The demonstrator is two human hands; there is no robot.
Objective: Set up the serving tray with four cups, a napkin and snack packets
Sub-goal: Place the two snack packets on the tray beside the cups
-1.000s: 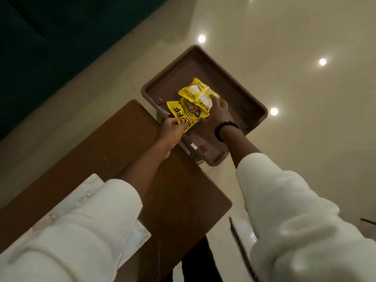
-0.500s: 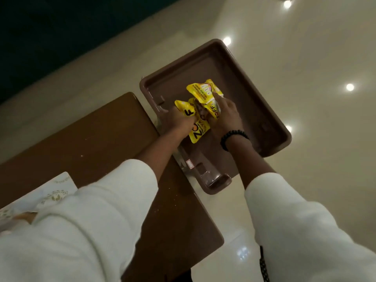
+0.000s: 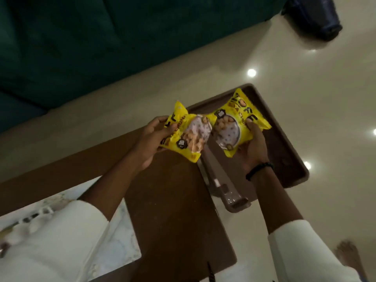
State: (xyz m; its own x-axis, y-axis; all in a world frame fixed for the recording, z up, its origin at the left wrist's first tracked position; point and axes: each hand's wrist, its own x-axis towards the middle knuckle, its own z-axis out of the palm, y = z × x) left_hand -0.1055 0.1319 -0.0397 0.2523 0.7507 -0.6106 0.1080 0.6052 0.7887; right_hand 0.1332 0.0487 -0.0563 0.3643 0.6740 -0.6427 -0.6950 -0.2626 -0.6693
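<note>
I hold two yellow snack packets side by side above the tray's near end. My left hand [image 3: 149, 143] grips the left snack packet [image 3: 188, 132], and my right hand [image 3: 254, 147], with a black bead bracelet at the wrist, grips the right snack packet [image 3: 237, 124]. Below them the brown serving tray [image 3: 284, 151] sits partly on the end of the brown wooden table [image 3: 175, 200] and juts out over the floor. Its visible floor is bare; no cups show. A white patterned napkin [image 3: 120, 241] lies on the table near my left sleeve.
A dark green sofa [image 3: 101, 47] fills the upper left. A dark object [image 3: 313, 17] stands on the glossy cream floor at top right. A bare foot [image 3: 350, 257] shows at the lower right.
The packets were bunched together low in the tray; now I have lifted and separated them, one in each hand, faces up. The view has shifted so the tray sits lower right.
</note>
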